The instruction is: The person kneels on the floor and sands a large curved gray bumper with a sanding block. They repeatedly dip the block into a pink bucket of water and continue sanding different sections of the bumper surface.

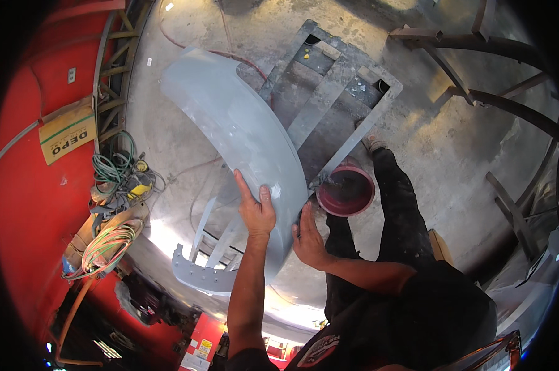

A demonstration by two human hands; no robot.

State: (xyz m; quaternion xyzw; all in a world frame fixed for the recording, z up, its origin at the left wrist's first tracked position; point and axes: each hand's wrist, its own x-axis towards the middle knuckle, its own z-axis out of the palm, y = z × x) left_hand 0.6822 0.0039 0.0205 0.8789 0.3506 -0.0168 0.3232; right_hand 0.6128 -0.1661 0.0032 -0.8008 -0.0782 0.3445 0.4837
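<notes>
My left hand [256, 213] grips the inner edge of a long, curved, pale grey panel [221, 105], with its thumb on the top surface. The panel has a row of small holes along its near end and rests on a metal stand [320, 102]. My right hand [310, 241] is beside the panel's outer edge, fingers stretched out and close together, palm toward the panel; its palm side is partly hidden. Just above that hand is a maroon bucket [360, 201] with dark contents.
A red wall [26, 185] at left has a leaning metal frame [117, 71], a cardboard box [69, 145], coiled hoses [106, 247] and tools. Dark curved metal beams [490, 52] stand at right. A red hose [180, 44] crosses the concrete floor [428, 154]. My legs are beside the bucket.
</notes>
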